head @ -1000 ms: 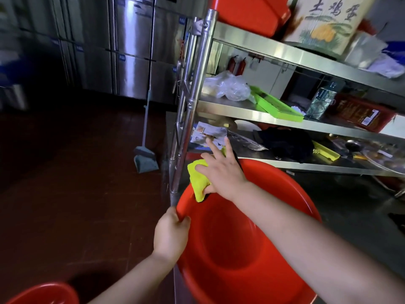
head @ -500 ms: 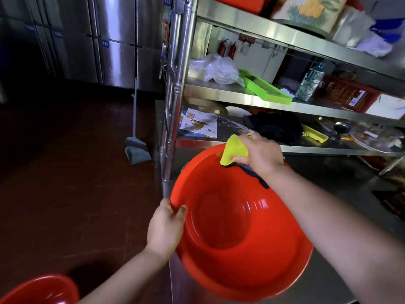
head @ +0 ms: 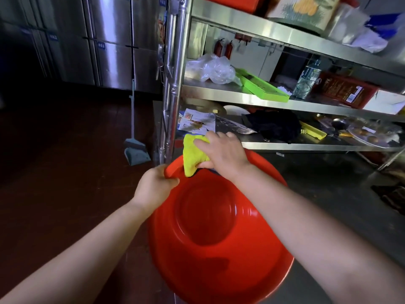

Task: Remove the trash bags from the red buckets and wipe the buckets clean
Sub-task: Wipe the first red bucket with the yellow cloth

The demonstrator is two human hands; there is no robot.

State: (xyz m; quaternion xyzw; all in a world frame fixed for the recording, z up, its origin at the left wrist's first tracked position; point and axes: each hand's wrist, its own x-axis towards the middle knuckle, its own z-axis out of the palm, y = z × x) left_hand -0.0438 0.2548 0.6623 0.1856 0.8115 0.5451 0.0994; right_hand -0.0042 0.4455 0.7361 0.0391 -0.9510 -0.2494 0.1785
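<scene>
two hands (head: 156,185) (head: 223,153) on red bucket (head: 210,255)

The red bucket (head: 210,227) has an open, bare interior. Its far rim sits close to the steel shelf post (head: 173,84) and the lowest shelf edge (head: 306,147), crowding that side. Dark floor (head: 54,172) to the left lies open, except a dustpan (head: 136,151) near the post.

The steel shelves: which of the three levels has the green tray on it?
The middle shelf holds the green tray, beside a clear plastic bag. The top one carries boxes, the lowest papers and a black cloth.
</scene>
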